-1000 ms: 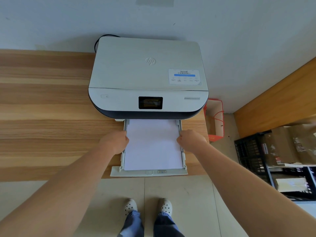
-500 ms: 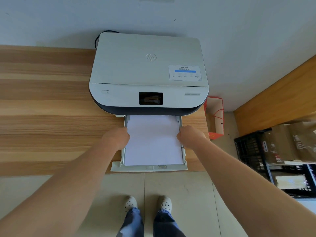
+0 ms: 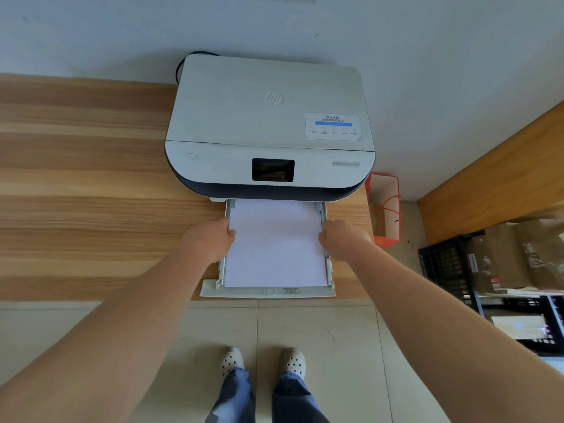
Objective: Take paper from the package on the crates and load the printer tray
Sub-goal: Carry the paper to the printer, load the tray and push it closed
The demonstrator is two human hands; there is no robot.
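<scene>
Paper (image 3: pixel 276 244) already flat in tray (image 3: pixel 268 293), pulled out over desk's (image 3: pixel 91 178) near edge below printer (image 3: pixel 270 129). Left hand (image 3: pixel 209 241) and right hand (image 3: pixel 343 239) curled onto tray's side rails. Best pushed in level, evenly from both sides, without skewing.

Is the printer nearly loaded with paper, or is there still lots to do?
Nearly. Done: white paper lies flat in the pulled-out tray. In hand: the left hand and right hand grip the tray's sides. Left: sliding it into the printer.
</scene>
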